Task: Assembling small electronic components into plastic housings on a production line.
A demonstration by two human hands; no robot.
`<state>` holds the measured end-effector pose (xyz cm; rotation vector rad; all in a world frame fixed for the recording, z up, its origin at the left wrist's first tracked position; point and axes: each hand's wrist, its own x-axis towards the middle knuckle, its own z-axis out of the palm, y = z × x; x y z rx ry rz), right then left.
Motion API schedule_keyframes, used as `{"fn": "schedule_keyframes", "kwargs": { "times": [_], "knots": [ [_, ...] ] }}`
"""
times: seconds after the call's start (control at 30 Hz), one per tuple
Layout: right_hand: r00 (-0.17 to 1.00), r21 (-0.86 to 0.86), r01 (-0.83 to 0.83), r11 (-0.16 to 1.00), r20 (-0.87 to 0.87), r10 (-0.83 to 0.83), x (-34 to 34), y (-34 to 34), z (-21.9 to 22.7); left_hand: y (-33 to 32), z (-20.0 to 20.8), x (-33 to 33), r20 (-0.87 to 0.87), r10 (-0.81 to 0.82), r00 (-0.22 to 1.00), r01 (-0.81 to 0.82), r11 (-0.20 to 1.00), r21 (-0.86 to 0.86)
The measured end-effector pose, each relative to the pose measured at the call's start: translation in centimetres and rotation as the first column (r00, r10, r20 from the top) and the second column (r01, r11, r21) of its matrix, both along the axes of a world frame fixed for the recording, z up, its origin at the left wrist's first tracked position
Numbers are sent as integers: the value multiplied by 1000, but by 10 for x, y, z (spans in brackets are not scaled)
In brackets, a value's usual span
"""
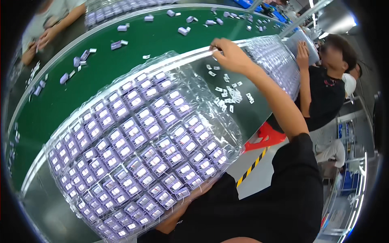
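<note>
Progress, judged by fill: the clear tray [223, 124] is mostly loaded. Done: rows of purple pieces [152, 129] with white faces cover its left and middle. Left: a strip toward its right end shows bare plastic. Supply remains: loose purple units [183, 31] lie scattered along the green belt [133, 69].

Containers: this tray lies on the near worktop, beside the belt's pale rail [190, 56]. A 2nd tray [121, 10] across the belt also holds purple pieces; a 3rd [269, 58] stands by a co-worker, contents unclear. Small white pieces [235, 96] sit heaped on bare worktop right of the main tray.

Grip: right hand [231, 56] is at the rail, fingers curled; cannot tell whether they pinch anything. Left hand [204, 187] is at the tray's near edge, mostly hidden; grip cannot be told.
</note>
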<state>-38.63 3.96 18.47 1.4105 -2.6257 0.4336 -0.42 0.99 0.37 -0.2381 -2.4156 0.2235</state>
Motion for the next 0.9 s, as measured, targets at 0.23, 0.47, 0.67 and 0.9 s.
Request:
{"fn": "schedule_keyframes", "kwargs": {
  "times": [0.23,0.47,0.67,0.9],
  "knots": [
    [967,-25,78,997,-243,-82,-87,-87,-46,5,-41,16,6,30,1000,-29,991,-130],
    [985,-211,62,975,-146,-95,-56,-106,-44,8,-30,5,422,-629,653,-99,482,871],
    [976,-442,-213,871,-143,166,29,-44,-4,13,-19,2,240,-749,618,-210,137,968],
    [897,-501,-225,836,229,378,164,55,20,-6,87,5,8,-947,320,-279,-86,956]
  ]
}}
